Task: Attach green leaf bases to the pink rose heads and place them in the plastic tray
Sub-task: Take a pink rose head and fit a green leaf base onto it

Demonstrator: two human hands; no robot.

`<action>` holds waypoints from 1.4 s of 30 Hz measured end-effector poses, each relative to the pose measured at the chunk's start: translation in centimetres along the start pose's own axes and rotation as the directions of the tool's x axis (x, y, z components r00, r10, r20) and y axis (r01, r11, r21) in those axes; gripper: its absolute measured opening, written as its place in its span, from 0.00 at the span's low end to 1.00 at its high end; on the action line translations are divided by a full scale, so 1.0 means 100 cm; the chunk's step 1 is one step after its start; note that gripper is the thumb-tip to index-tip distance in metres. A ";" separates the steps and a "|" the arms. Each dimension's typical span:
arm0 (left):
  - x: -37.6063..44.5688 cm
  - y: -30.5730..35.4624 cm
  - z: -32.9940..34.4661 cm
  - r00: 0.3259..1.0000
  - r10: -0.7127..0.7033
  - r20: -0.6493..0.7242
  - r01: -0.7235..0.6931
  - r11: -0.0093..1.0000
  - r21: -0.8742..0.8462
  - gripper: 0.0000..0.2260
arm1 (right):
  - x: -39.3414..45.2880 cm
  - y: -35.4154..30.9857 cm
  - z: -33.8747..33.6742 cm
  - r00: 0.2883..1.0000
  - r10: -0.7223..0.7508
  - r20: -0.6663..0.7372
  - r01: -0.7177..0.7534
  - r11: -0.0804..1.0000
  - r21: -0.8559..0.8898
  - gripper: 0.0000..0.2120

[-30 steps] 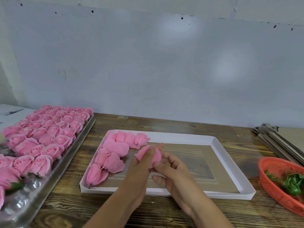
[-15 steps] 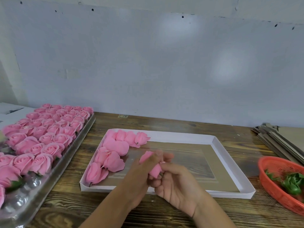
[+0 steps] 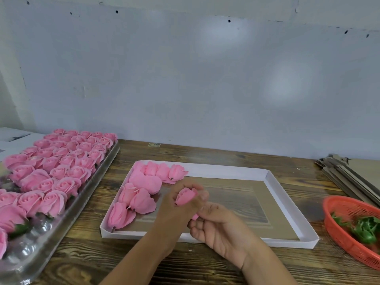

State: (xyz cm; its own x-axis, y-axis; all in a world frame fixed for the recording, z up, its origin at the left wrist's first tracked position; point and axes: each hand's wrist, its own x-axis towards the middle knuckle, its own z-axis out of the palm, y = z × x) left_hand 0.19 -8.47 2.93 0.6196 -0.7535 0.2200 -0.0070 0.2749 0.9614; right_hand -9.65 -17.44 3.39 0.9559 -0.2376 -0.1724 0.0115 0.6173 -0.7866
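Observation:
My left hand (image 3: pixel 176 210) grips a pink rose head (image 3: pixel 185 196) above the middle of the white cardboard tray (image 3: pixel 287 212). My right hand (image 3: pixel 220 227) is curled around the rose's lower end, right beside the left hand. Whether a leaf base sits on this rose is hidden by the fingers. Several pink rose heads (image 3: pixel 141 192) lie on their sides in the tray's left part. A clear plastic tray (image 3: pixel 67 212) on the left holds several upright pink roses (image 3: pixel 61 161). Green leaf bases (image 3: pixel 364 229) lie in an orange basket (image 3: pixel 337 229) at the right.
The wooden table (image 3: pixel 205 268) runs along a pale wall. Stacked flat cardboard sheets (image 3: pixel 349 177) lie at the back right, behind the basket. White paper (image 3: pixel 12 138) lies at the far left behind the plastic tray.
Both hands have lowered slightly and drawn toward me with the rose. The right hand has turned and now wraps the rose's base from below.

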 end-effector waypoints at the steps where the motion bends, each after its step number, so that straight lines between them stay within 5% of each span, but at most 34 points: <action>1: 0.000 0.001 0.000 1.000 0.029 0.007 -0.029 0.999 0.016 0.13 | -0.001 0.000 0.000 1.000 0.008 0.008 -0.008 1.000 -0.008 0.10; 9: 0.006 -0.006 -0.010 0.968 0.248 0.033 -0.250 0.954 0.166 0.16 | -0.001 -0.004 -0.001 1.000 -0.031 0.001 0.031 0.992 -0.126 0.20; 15: 0.003 -0.010 -0.018 0.865 0.453 0.217 -0.493 0.682 0.540 0.11 | -0.008 -0.009 -0.004 0.999 0.015 0.035 -0.008 0.978 -0.208 0.19; 18: 0.005 -0.011 -0.020 0.848 0.487 0.211 -0.500 0.598 0.627 0.13 | -0.008 -0.010 -0.006 1.000 -0.001 0.023 0.007 0.974 -0.228 0.24; 25: 0.003 -0.008 -0.016 0.902 0.428 0.057 -0.364 0.682 0.635 0.13 | -0.006 -0.008 -0.005 0.996 -0.086 -0.006 0.081 0.956 -0.281 0.20; 32: 0.006 -0.012 -0.016 0.942 0.325 -0.078 -0.222 0.781 0.583 0.11 | -0.007 -0.006 0.001 0.971 -0.225 -0.084 0.125 0.770 -0.625 0.15; 37: 0.005 -0.011 -0.013 0.946 0.320 -0.053 -0.242 0.806 0.540 0.12 | -0.006 -0.004 0.001 0.948 -0.298 -0.111 0.191 0.813 -0.549 0.08; 42: 0.002 -0.004 -0.011 0.942 0.332 0.042 -0.304 0.793 0.528 0.13 | -0.010 -0.006 0.003 0.940 -0.329 -0.087 0.221 0.786 -0.578 0.11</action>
State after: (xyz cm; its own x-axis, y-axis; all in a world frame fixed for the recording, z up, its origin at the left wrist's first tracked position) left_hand 1.18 -8.03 2.36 0.5481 -0.6439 0.5338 -0.6081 0.1313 0.7829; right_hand -10.51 -17.37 4.21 0.8699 -0.4913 0.0451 0.0513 -0.0008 -0.9987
